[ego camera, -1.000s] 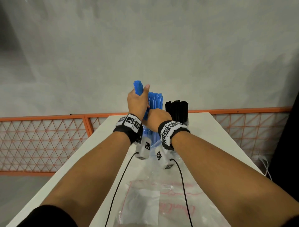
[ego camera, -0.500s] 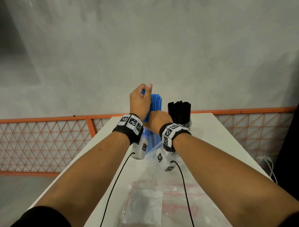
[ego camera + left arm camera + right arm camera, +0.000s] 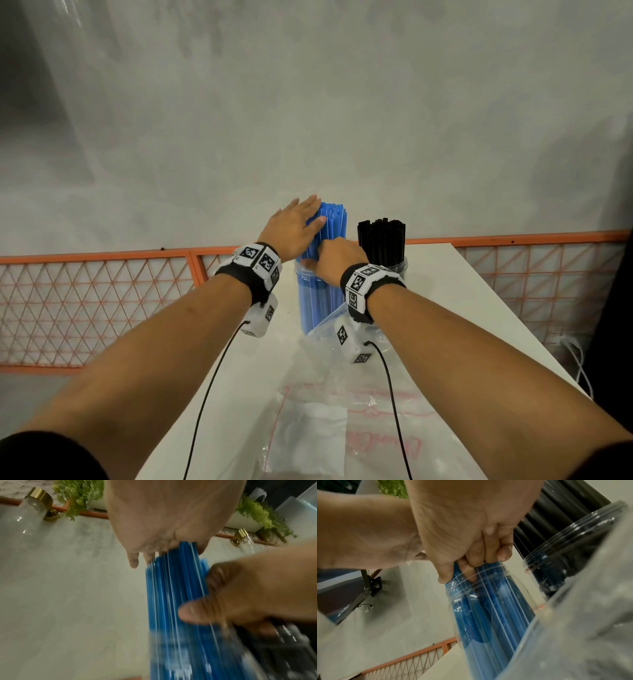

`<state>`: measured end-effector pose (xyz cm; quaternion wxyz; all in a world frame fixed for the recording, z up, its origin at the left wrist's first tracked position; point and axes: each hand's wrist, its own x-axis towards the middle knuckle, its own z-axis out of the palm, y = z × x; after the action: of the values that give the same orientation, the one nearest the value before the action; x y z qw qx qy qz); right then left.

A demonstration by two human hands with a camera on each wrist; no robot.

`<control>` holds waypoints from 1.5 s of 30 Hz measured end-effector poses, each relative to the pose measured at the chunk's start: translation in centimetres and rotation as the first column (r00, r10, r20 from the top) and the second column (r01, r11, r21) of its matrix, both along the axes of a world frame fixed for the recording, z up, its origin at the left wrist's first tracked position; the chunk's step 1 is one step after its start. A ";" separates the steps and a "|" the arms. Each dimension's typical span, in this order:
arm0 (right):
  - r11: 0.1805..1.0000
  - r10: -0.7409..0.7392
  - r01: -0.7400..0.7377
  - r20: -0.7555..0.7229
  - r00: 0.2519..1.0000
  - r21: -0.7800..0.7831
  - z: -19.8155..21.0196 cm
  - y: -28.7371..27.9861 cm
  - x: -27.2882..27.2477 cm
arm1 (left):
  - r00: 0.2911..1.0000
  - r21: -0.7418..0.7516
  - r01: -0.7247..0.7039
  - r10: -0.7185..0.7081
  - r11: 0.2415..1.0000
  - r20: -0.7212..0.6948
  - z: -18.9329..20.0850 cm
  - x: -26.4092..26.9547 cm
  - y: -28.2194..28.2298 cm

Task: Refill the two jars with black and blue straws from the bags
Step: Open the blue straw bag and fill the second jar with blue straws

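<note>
Blue straws [image 3: 331,222] stand bunched in a clear jar [image 3: 313,305] at the far end of the white table [image 3: 445,294]. My left hand [image 3: 297,224] lies flat, fingers straight, pressing on the straw tops [image 3: 175,588]. My right hand [image 3: 337,255] grips the bunch just above the jar rim, its fingers [image 3: 488,553] curled round the blue straws [image 3: 489,609]. To the right, black straws [image 3: 382,238] fill a second clear jar [image 3: 397,267], which also shows in the right wrist view [image 3: 573,543].
Clear zip bags [image 3: 342,414] lie crumpled on the near part of the table under my forearms. An orange mesh fence [image 3: 102,301] runs behind the table before a grey wall. White cables [image 3: 579,363] hang off the right edge.
My left hand let go of a raised bunch of blue straws and flattened onto their tops; that bunch sank level with the others. My right hand stayed on the bunch at the jar rim.
</note>
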<state>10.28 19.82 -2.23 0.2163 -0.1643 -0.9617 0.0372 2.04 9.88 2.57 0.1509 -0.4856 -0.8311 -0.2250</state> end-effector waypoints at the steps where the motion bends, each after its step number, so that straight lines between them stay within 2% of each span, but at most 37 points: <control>1: 1.000 -0.003 0.003 0.016 1.000 -0.007 0.1 0.1 -0.1 | 1.000 -0.037 0.003 -0.002 0.999 0.005 0.8 -0.2 0.0; 4: 1.000 -0.015 0.016 0.040 0.999 -0.022 0.1 0.2 -0.2 | 0.999 -0.101 0.042 -0.043 0.994 -0.003 2.9 -0.2 0.7; 6: 0.999 -0.018 0.019 0.036 0.999 -0.028 0.0 0.3 -0.2 | 0.996 -0.133 0.090 -0.085 0.987 0.037 3.0 0.1 1.6; 9: 1.000 -0.009 0.009 0.023 1.000 -0.008 -0.1 0.4 0.0 | 0.989 -0.074 0.130 -0.124 0.989 0.082 2.0 0.4 2.5; 14: 0.998 0.064 -0.064 0.000 0.998 -0.028 -0.2 0.1 0.5 | 0.996 -0.081 0.017 -0.024 0.997 -0.090 1.9 0.1 3.0; 17: 0.987 0.119 -0.119 -0.008 0.993 -0.111 0.2 0.3 1.1 | 0.993 -0.114 -0.045 0.032 0.993 -0.115 2.1 0.3 3.5; 20: 0.984 0.146 -0.141 0.038 0.989 -0.113 0.5 0.6 1.2 | 1.000 -0.161 0.022 -0.022 0.987 0.000 3.5 -0.3 3.6; 24: 0.972 0.202 -0.181 0.134 0.970 -0.153 1.2 1.1 1.0 | 0.975 -0.122 0.189 -0.172 0.974 0.141 3.6 -0.9 3.3; 27: 0.987 0.152 -0.140 0.168 0.974 -0.079 1.8 1.1 0.6 | 0.977 -0.111 0.167 -0.149 0.980 0.155 2.9 -0.9 3.0; 31: 0.999 0.041 -0.040 0.086 0.995 -0.018 1.7 0.7 0.0 | 0.993 -0.102 0.092 -0.083 0.990 0.085 2.6 -0.8 3.2; 36: 1.000 0.028 -0.028 -0.007 1.000 -0.010 0.7 0.4 0.3 | 1.000 -0.150 -0.007 0.003 0.989 -0.026 2.3 -0.3 3.7; 40: 0.999 0.047 -0.047 -0.003 0.999 -0.005 0.7 0.1 1.5 | 0.999 -0.175 -0.030 0.025 0.984 -0.031 2.5 -0.2 4.0; 42: 0.999 0.046 -0.045 -0.095 0.994 0.003 1.0 -0.4 2.7 | 1.000 -0.167 -0.028 0.026 0.986 -0.016 2.6 -0.2 3.8; 44: 0.996 0.056 -0.069 -0.202 0.978 -0.057 1.9 -0.7 4.4 | 1.000 -0.131 -0.023 0.023 0.991 -0.005 2.5 -0.1 3.6; 45: 0.993 0.064 -0.083 -0.201 0.977 -0.086 2.4 -0.9 5.3 | 1.000 -0.109 -0.023 0.023 0.994 -0.001 2.5 0.0 3.5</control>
<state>15.62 18.91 0.13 0.3015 -0.1340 -0.9380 0.1067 2.05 13.39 5.10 0.1266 -0.4833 -0.8478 -0.1779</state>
